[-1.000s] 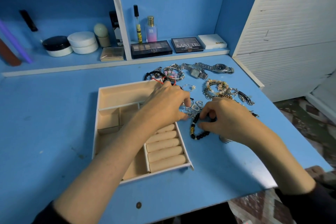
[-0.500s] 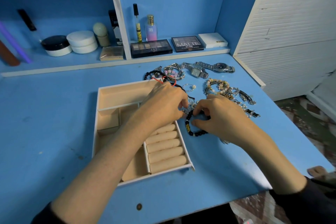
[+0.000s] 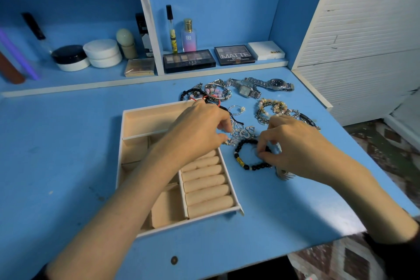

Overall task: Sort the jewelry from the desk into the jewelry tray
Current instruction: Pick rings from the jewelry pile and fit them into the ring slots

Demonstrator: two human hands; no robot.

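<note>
The right hand (image 3: 295, 145) pinches the right side of a black bead bracelet (image 3: 241, 159) between thumb and forefinger. The bracelet, which carries one gold bead, lies flat on the blue counter (image 3: 68, 166), just right of the jewelry tray (image 3: 123, 143) and level with the top of its ring rolls (image 3: 205, 180). The left hand (image 3: 200, 129) reaches across the tray's upper right corner with its fingers curled, the tips meeting a tangle of silver chains (image 3: 244, 132) just above the black bracelet; whether they actually grip a piece I cannot tell. The two hands are near each other but apart, with the bracelet and the tangle between them. More jewelry sits farther back on the counter: a round-faced steel watch (image 3: 276, 83), a square-faced watch (image 3: 245, 91), a heap of pale beaded bracelets (image 3: 271, 107) and a cluster of pink and black bead bracelets (image 3: 213, 93) beside the tray's far corner. Two eyeshadow palettes (image 3: 188, 61) lie on the low shelf (image 3: 91, 77) behind.
</note>
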